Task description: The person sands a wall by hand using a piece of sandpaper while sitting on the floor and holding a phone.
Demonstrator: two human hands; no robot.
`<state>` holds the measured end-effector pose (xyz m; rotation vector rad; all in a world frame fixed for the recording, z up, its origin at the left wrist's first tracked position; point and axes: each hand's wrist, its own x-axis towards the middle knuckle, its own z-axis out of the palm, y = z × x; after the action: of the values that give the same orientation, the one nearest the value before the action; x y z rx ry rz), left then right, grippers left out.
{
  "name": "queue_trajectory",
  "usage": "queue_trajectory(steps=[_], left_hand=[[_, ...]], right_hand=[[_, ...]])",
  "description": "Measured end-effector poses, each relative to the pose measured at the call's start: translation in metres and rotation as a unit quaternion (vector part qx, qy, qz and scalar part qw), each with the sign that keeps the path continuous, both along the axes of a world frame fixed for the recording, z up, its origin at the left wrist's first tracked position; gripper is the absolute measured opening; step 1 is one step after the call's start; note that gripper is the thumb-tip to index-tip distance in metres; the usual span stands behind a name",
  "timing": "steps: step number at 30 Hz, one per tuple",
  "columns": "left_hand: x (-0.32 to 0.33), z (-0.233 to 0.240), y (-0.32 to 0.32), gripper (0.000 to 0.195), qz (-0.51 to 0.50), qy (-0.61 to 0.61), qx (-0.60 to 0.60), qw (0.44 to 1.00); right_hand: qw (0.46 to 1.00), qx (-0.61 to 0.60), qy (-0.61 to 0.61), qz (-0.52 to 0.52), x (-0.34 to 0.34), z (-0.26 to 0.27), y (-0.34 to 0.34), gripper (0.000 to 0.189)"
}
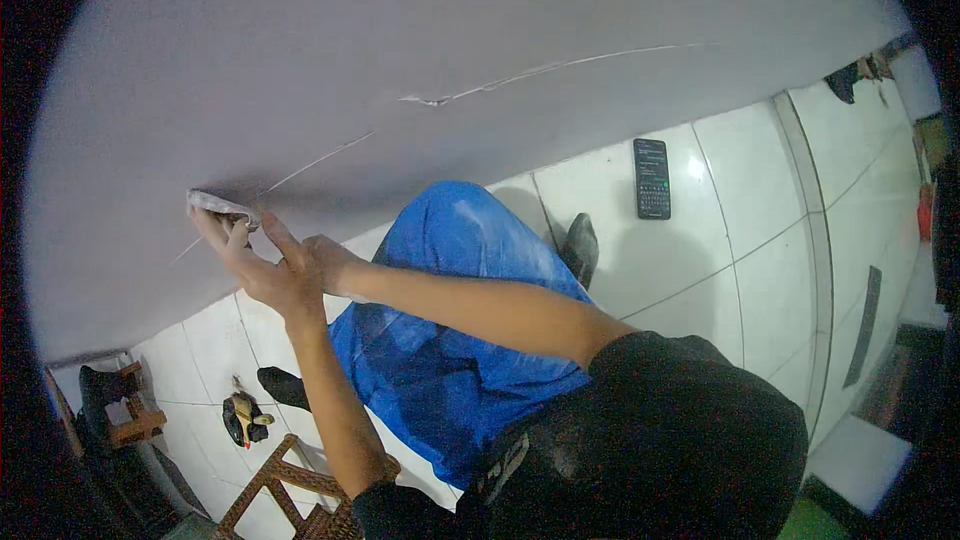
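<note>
My left hand (274, 281) presses a folded whitish sheet or pad (223, 204), possibly sandpaper or cloth, against the grey painted wall (480, 7). Its fingers lie along the underside of the pad. Close behind the left thumb, my right hand (330, 262) touches or nearly touches the left hand; its fingers are mostly hidden, so its grip is unclear. A thin crack line (322, 159) runs along the wall beside the pad. Farther right, a longer crack (525, 76) has a chipped, whitish spot at its left end.
Below the wall spreads a white tiled floor (675, 277), with a lit smartphone (652, 178) on it. A brush (244, 411) rests on a black item at lower left. Near it stands a carved wooden chair (289, 476). My bent knee (457, 217) is close to the wall.
</note>
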<state>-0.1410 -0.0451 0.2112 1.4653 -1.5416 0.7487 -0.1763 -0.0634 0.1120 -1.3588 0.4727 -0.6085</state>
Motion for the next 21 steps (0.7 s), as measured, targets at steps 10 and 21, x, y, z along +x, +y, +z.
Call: queue_trajectory(steps=[10, 21], left_hand=[[-0.008, -0.003, 0.009, 0.025, -0.001, 0.037, 0.029, 0.999], [0.025, 0.021, 0.038, 0.017, 0.047, -0.001, 0.025, 0.999]], right_hand=[[0.967, -0.242, 0.049, -0.058, -0.029, 0.015, -0.007, 0.032], [0.979, -0.201, -0.008, 0.02, -0.222, 0.118, 0.011, 0.037]])
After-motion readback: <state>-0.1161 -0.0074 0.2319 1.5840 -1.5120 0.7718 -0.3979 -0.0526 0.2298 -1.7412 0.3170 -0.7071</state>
